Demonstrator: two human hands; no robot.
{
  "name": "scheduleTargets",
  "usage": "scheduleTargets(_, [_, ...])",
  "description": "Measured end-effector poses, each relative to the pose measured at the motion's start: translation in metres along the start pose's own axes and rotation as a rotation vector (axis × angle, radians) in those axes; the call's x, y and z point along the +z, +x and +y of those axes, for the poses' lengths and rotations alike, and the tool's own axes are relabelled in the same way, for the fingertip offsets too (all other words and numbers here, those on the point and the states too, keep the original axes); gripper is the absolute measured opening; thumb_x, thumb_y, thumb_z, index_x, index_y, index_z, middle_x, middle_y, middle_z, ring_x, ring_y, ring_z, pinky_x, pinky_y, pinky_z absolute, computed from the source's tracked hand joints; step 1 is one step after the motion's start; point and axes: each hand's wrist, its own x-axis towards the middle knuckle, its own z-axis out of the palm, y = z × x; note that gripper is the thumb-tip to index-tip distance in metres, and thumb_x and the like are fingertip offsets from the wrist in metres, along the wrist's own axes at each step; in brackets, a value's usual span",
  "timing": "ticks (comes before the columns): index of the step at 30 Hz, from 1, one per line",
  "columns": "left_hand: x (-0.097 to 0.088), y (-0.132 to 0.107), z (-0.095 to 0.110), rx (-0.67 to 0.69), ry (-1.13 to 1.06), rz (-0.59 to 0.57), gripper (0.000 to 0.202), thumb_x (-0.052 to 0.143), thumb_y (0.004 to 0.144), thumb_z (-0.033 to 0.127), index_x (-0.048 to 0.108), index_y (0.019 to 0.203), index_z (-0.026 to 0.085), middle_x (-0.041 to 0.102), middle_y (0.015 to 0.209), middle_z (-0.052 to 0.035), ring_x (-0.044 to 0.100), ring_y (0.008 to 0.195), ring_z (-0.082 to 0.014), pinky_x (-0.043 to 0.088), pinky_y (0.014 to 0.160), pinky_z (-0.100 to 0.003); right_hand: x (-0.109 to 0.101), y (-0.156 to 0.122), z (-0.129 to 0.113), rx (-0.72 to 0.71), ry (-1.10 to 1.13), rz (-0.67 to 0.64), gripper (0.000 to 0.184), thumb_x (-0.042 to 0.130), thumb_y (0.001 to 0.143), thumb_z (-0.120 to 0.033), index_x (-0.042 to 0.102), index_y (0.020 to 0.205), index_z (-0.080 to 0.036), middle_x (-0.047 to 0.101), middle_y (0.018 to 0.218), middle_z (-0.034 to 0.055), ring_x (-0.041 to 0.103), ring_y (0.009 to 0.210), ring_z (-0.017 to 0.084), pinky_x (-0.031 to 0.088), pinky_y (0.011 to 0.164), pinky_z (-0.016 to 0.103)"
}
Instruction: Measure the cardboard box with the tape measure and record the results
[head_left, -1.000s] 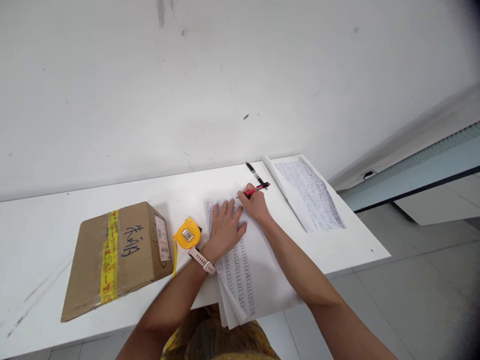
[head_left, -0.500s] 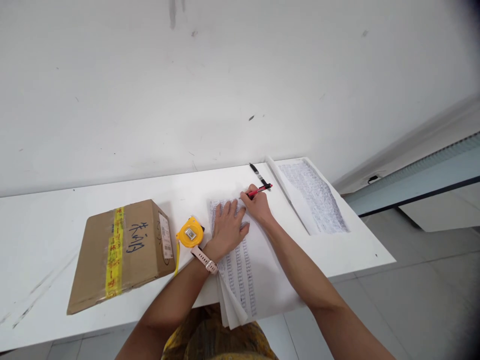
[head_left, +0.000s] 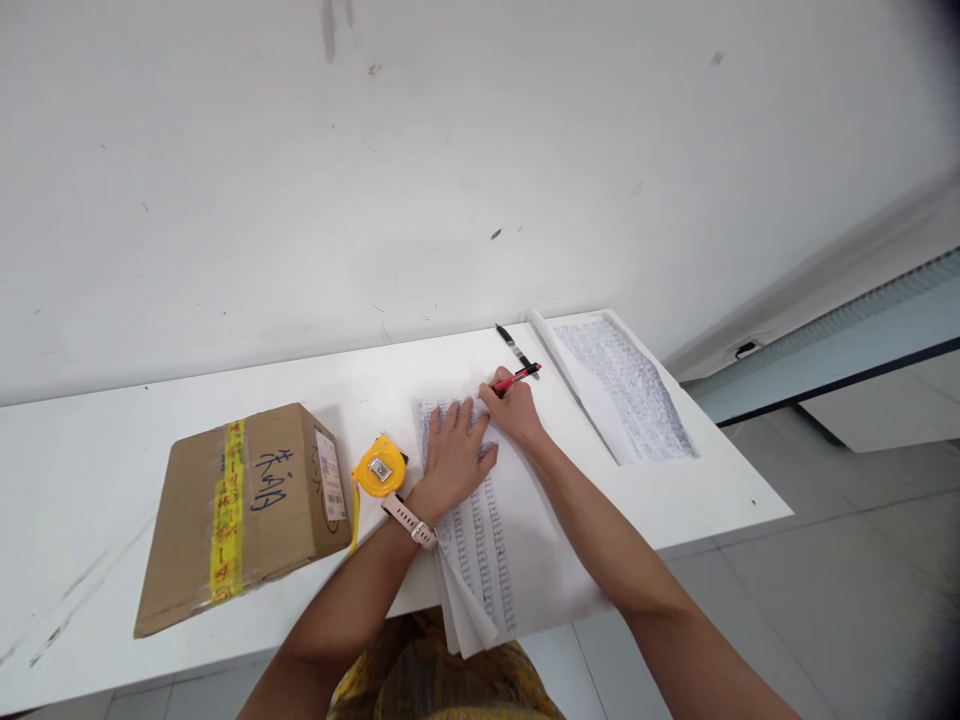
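Note:
My left hand [head_left: 455, 455] lies flat with spread fingers on a stack of paper sheets [head_left: 536, 560]. Columns of handwriting run down the top sheet's left part, and the stack's near end hangs over the table edge. In my right hand [head_left: 516, 410] I grip a red and black pen [head_left: 517, 379], its lower end at the paper's far edge and its tip hidden by my fingers. Just left of my left wrist sits a yellow tape measure [head_left: 380, 467], a length of its tape pulled out toward me. Beyond my right hand lies a black pen [head_left: 513, 345].
A brown cardboard box [head_left: 240, 510] with yellow tape stands at the left of the white table [head_left: 82, 460]. More written sheets [head_left: 622, 390] lie at the right end. A wall rises behind; a glass panel [head_left: 840, 350] stands at the right.
My hands keep almost the same place on the paper, the right one still gripping the red and black pen. The view has shifted very slightly.

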Motion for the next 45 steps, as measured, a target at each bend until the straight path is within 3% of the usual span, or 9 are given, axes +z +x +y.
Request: scheduleTargets(45, [0.0000, 0.0012, 0.0005, -0.001, -0.036, 0.009, 0.044, 0.050, 0.094, 0.038, 0.055, 0.134, 0.019, 0.045, 0.151, -0.0133, 0.040, 0.138, -0.0332, 0.027, 0.115, -0.055, -0.0011, 0.0010, -0.0003, 0.008, -0.022, 0.038, 0.024, 0.054, 0.076, -0.025, 0.033, 0.063, -0.024, 0.036, 0.053, -0.0077, 0.037, 0.052, 0.012, 0.030, 0.055, 0.027])
